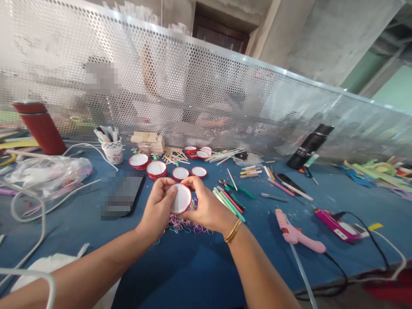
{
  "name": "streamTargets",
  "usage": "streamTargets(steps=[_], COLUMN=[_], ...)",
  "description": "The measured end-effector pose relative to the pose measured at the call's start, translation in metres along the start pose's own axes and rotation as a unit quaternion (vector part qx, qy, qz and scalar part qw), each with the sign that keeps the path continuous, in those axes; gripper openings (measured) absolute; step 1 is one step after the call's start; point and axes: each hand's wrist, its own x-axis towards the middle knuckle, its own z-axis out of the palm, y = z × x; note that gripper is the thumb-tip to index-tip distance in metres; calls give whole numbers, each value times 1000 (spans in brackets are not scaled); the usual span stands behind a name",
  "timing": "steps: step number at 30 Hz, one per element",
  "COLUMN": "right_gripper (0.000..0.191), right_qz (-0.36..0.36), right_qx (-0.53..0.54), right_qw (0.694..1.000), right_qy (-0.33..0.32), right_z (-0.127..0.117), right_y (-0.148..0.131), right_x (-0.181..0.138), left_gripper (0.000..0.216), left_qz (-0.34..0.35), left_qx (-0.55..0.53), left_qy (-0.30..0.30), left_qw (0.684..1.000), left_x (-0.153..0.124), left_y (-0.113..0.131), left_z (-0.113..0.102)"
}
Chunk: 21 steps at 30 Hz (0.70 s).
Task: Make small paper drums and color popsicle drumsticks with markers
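Both my hands hold one round red-rimmed lid with a white face (180,198) just above the blue table. My left hand (158,206) grips its left edge with curled fingers. My right hand (206,205), with a gold bracelet on the wrist, pinches its right and top edge. A heap of coloured rubber bands (185,224) lies on the table right under the lid. Several more red-rimmed lids (156,169) sit in a row just beyond my hands.
A pink glue gun (296,234) with its cable lies to the right, beside a magenta tool (337,225). Coloured sticks and green-handled pliers (232,193) lie near my right hand. A dark phone (122,195), a plastic bag, white cables, a cup of tools (112,148) and a red flask (40,126) stand left. A perforated metal screen closes the back.
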Motion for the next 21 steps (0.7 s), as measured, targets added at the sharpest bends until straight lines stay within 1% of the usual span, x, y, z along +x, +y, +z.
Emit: streamTargets(steps=[3, 6, 10, 13, 16, 19, 21], right_gripper=[65, 56, 48, 48, 42, 30, 25], right_qz=[-8, -22, -34, 2, 29, 57, 77], right_qx=[0, 4, 62, 146, 233, 299, 315], right_qw=[1000, 999, 997, 989, 972, 952, 944], right_qy=[12, 27, 29, 15, 6, 35, 67], right_z=[2, 6, 9, 8, 7, 6, 6], right_y=[1, 3, 7, 10, 12, 17, 20], right_x=[2, 5, 9, 10, 11, 13, 14], left_gripper=[37, 36, 34, 32, 28, 24, 21], left_qz=[-5, 0, 3, 1, 16, 49, 68], left_qx=[-7, -7, -11, -13, -4, 29, 60], left_qy=[0, -6, -4, -13, -22, -48, -72], left_qw=[1000, 1000, 1000, 1000, 1000, 997, 993], left_x=[0, 0, 1, 3, 2, 0, -2], left_y=[1, 3, 5, 5, 7, 8, 9], left_z=[0, 1, 0, -1, -3, -3, -4])
